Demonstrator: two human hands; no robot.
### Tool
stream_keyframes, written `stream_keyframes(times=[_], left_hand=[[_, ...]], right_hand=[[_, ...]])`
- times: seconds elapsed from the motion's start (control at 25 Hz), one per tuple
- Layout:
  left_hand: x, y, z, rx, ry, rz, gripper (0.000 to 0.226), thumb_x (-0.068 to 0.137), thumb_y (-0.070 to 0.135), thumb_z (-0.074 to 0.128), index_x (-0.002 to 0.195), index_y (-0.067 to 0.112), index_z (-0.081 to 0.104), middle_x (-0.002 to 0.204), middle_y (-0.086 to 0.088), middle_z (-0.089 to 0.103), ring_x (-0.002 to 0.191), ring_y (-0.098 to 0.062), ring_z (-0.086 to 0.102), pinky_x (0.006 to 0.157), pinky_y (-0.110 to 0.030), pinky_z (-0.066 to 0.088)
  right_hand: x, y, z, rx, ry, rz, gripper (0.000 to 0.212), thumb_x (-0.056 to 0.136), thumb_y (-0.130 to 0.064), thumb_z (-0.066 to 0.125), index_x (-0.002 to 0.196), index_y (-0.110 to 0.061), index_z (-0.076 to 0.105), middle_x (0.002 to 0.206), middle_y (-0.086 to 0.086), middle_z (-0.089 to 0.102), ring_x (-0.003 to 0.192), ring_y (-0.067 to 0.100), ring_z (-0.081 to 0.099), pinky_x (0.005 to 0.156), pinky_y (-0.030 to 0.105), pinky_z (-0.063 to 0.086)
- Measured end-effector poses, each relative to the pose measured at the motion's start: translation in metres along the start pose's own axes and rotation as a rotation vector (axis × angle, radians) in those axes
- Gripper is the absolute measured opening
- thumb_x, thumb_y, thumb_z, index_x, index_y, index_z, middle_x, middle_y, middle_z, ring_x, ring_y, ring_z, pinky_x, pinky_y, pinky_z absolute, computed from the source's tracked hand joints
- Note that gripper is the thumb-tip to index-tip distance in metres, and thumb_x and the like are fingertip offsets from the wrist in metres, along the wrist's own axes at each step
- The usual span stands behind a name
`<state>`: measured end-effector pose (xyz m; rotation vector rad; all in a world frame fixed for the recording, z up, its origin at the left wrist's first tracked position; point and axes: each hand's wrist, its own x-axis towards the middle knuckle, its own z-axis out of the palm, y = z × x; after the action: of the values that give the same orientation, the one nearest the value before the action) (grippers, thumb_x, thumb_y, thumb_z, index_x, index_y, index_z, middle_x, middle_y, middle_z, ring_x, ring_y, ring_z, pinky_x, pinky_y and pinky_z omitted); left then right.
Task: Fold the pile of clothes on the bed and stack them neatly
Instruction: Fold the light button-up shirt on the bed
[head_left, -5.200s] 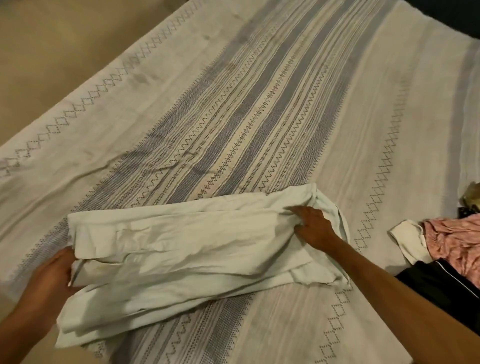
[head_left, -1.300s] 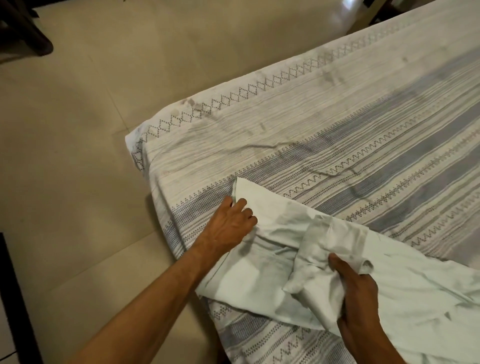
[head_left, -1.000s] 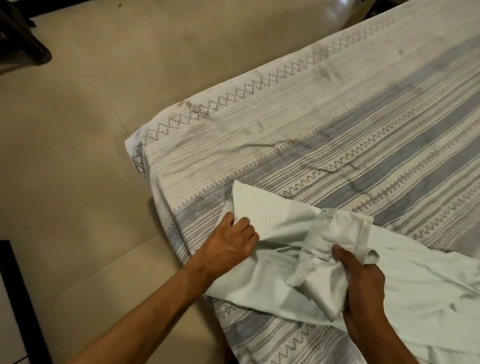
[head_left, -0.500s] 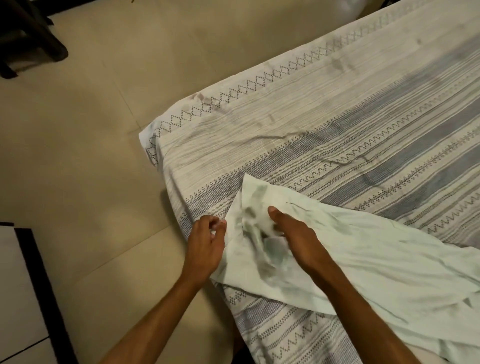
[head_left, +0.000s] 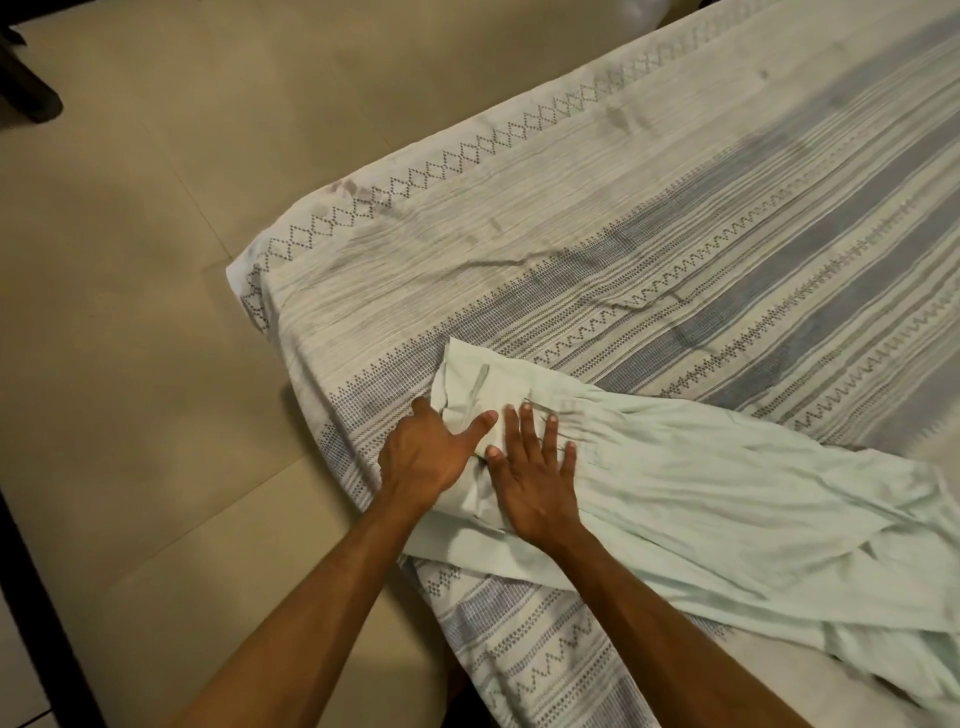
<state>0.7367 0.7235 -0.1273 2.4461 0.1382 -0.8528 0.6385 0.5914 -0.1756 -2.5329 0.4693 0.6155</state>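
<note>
**A:** What are the hands doing?

**B:** Both lie flat on cloth. The right hand (head_left: 535, 483) is spread, fingers straight and a little apart, palm pressed down on the pale green garment (head_left: 727, 499). The left hand (head_left: 426, 457) sits just beside it, thumb stretched toward the right hand; its fingers reach the garment's near end and seem to tuck under a fold there, though the cloth hides their tips, so I cannot tell how they bend.

**A:** And the garment itself?

**B:** Thin, soft fabric, mint-tinted, finely wrinkled with long creases running away from the right hand's fingers. Its end by the hands comes to a blunt folded corner with a narrow raised seam or strap across it. From there it stretches in a long, loose band toward the right edge of the view, where it bunches into heavier folds.

**A:** Where does it lie?

**B:** On the bed (head_left: 519, 691), near the corner closest to the person, partly over the edge. The bedsheet (head_left: 675, 249) is a woven, ribbed cotton look: off-white ground, broad grey-blue stripes, zigzag lines, and a row of dotted diamonds along the border. A few dark smudges and one long crease mark it.

**A:** Beyond the bed?

**B:** Smooth beige floor tiles (head_left: 156, 260), matte, with faint joints.
</note>
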Motion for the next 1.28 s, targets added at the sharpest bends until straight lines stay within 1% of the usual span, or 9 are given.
stream_keyframes(times=[0.12, 0.32, 0.44, 0.6, 0.68, 0.76, 0.88, 1.04, 1.28], left_hand=[[-0.005, 0.002, 0.02, 0.07, 0.104, 0.086, 0.085, 0.085, 0.074, 0.065, 0.133, 0.007, 0.044, 0.117, -0.018, 0.07, 0.11, -0.041, 0.067, 0.084, -0.044, 0.052], [-0.004, -0.003, 0.027, -0.228, 0.21, 0.178, 0.042, 0.095, 0.047, 0.07, 0.112, 0.008, 0.069, 0.103, -0.012, 0.076, 0.097, -0.034, 0.071, 0.076, -0.031, 0.044], [-0.029, 0.03, 0.021, -0.177, 0.279, 0.261, 0.031, 0.099, 0.038, 0.067, 0.109, 0.009, 0.07, 0.1, -0.01, 0.076, 0.091, -0.03, 0.07, 0.075, -0.03, 0.042], [-0.082, 0.106, 0.031, 0.002, 0.169, 0.441, 0.027, 0.096, 0.035, 0.066, 0.11, 0.014, 0.057, 0.085, -0.003, 0.069, 0.069, -0.019, 0.063, 0.061, -0.028, 0.042], [-0.107, 0.148, 0.061, 0.107, 0.07, 0.545, 0.027, 0.095, 0.028, 0.067, 0.11, 0.016, 0.049, 0.082, -0.001, 0.064, 0.067, -0.019, 0.062, 0.057, -0.028, 0.043], [-0.128, 0.182, 0.101, 0.19, 0.024, 0.607, 0.032, 0.093, 0.021, 0.067, 0.117, 0.014, 0.047, 0.083, -0.001, 0.062, 0.072, -0.023, 0.063, 0.064, -0.03, 0.048], [-0.143, 0.215, 0.166, 0.228, -0.02, 0.559, 0.041, 0.096, 0.016, 0.063, 0.134, 0.011, 0.047, 0.09, -0.004, 0.064, 0.085, -0.028, 0.067, 0.072, -0.034, 0.051], [-0.152, 0.24, 0.237, 0.263, -0.104, 0.479, 0.048, 0.1, 0.015, 0.06, 0.145, 0.014, 0.043, 0.129, -0.01, 0.068, 0.119, -0.03, 0.067, 0.099, -0.041, 0.055], [-0.155, 0.252, 0.276, 0.345, -0.109, 0.433, 0.046, 0.102, 0.021, 0.059, 0.142, 0.008, 0.04, 0.124, -0.013, 0.067, 0.113, -0.031, 0.068, 0.092, -0.037, 0.055]], right_hand=[[0.002, 0.009, -0.004, 0.011, -0.035, -0.034, 0.063, 0.109, -0.053, 0.015, 0.16, -0.038, -0.019, 0.164, -0.014, -0.032, 0.147, 0.017, -0.041, 0.123, 0.053, -0.017], [-0.016, 0.01, -0.027, 0.145, -0.112, -0.097, 0.065, 0.113, -0.039, 0.032, 0.166, -0.025, -0.003, 0.173, -0.004, -0.009, 0.159, 0.021, -0.013, 0.128, 0.05, -0.003], [-0.044, 0.015, -0.055, 0.807, -0.094, 0.01, 0.053, 0.112, -0.035, 0.042, 0.162, -0.024, 0.03, 0.17, -0.005, 0.027, 0.157, 0.012, 0.021, 0.129, 0.034, 0.016], [-0.075, 0.045, -0.095, 1.505, -0.115, 0.262, 0.036, 0.108, -0.049, 0.042, 0.133, -0.035, 0.064, 0.127, -0.016, 0.07, 0.117, -0.001, 0.065, 0.102, 0.026, 0.052], [-0.085, 0.077, -0.106, 1.675, -0.082, 0.377, 0.053, 0.103, -0.061, 0.045, 0.133, -0.026, 0.069, 0.129, 0.002, 0.073, 0.123, 0.02, 0.067, 0.112, 0.045, 0.048], [-0.097, 0.112, -0.114, 1.824, -0.011, 0.441, 0.06, 0.101, -0.06, 0.05, 0.137, -0.016, 0.067, 0.132, 0.012, 0.071, 0.127, 0.029, 0.064, 0.117, 0.05, 0.043], [-0.118, 0.166, -0.13, 1.928, 0.013, 0.499, 0.06, 0.1, -0.059, 0.051, 0.136, -0.014, 0.068, 0.13, 0.015, 0.071, 0.125, 0.032, 0.066, 0.112, 0.048, 0.048], [-0.134, 0.23, -0.142, 1.918, 0.042, 0.545, 0.052, 0.102, -0.056, 0.049, 0.13, -0.017, 0.069, 0.121, 0.009, 0.076, 0.111, 0.025, 0.073, 0.09, 0.036, 0.056], [-0.133, 0.259, -0.139, 1.888, 0.057, 0.564, 0.041, 0.105, -0.046, 0.053, 0.132, -0.019, 0.068, 0.12, 0.001, 0.077, 0.115, 0.017, 0.07, 0.095, 0.029, 0.054]])
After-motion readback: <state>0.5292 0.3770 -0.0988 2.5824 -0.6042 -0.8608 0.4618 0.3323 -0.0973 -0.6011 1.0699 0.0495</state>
